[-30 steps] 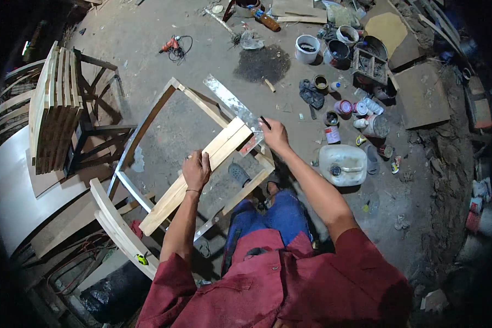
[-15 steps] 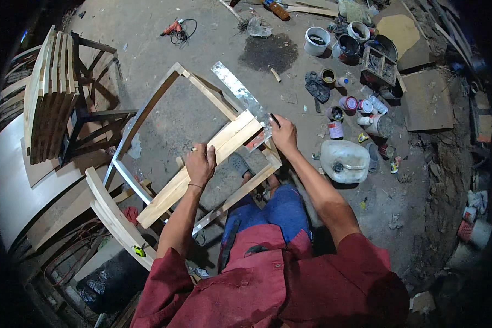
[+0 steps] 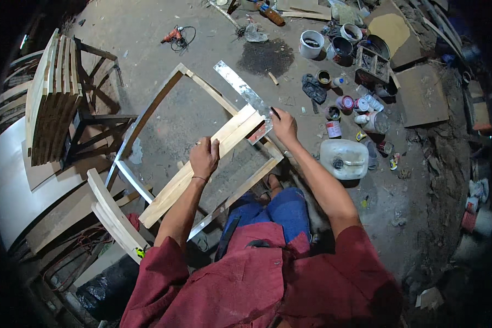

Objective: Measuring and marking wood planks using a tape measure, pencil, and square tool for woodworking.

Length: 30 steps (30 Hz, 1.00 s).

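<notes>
Two pale wooden boards (image 3: 172,188) lie side by side, slanting across a curved-sided wooden frame (image 3: 164,92) with silvery edges. My left hand (image 3: 204,157) grips the boards near their middle, thumb on top and fingers curled over the far edge. At their far right end lies a broad silver metal strip (image 3: 239,87), which looks like a carpenter's square, its reddish lower end against the boards. My right hand (image 3: 284,127) is closed at that end, with a black pen (image 3: 275,113) sticking out of the fingers. Its lower fingers are partly hidden.
At left, a stack of curved wooden pieces (image 3: 52,98) leans on a dark metal stand (image 3: 101,117). Loose curved pieces (image 3: 115,213) lie nearer me. A corded orange power tool (image 3: 174,34) is on the floor. At right are a white jerrycan (image 3: 344,159), paint cans (image 3: 333,129) and buckets (image 3: 311,44).
My left hand has curled more tightly over the boards, and their far right end has shifted slightly. My right hand stays by the metal strip with the pen. The whole view has moved a little.
</notes>
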{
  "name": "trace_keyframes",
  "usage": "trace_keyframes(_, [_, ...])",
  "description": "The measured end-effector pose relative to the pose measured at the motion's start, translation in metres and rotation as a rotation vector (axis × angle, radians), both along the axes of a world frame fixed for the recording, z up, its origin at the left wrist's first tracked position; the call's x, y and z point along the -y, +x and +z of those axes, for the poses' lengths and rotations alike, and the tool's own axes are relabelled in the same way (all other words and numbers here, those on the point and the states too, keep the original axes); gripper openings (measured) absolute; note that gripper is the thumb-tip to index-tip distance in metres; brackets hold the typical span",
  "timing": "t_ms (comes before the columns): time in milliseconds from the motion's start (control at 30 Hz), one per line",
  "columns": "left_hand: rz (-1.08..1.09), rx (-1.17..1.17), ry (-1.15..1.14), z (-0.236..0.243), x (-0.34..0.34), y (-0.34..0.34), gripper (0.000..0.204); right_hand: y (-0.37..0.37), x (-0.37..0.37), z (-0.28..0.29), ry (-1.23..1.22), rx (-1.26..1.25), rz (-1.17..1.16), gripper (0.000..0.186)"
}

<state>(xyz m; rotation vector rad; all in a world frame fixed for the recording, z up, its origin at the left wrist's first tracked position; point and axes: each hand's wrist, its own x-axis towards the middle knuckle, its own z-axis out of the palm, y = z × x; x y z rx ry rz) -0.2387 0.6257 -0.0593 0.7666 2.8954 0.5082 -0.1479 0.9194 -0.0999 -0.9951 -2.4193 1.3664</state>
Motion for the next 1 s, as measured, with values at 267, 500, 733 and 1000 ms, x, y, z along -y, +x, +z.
trace_keyframes(267, [-0.024,-0.033,0.029,0.006,0.011,0.004,0.034,0.063,0.029,-0.002,-0.135,-0.047,-0.151,0.032])
trace_keyframes(500, [-0.033,-0.047,0.136,-0.007,0.019,0.005,0.038,0.074,0.115,0.000,-0.250,-0.101,-0.016,0.030])
trace_keyframes(733, [-0.056,-0.057,0.160,-0.017,0.028,0.009,0.062,0.041,0.144,0.003,-0.223,-0.122,-0.012,0.027])
trace_keyframes(1000, [-0.178,-0.077,0.082,-0.007,0.026,0.014,0.066,0.025,0.148,0.001,-0.199,-0.114,-0.101,0.022])
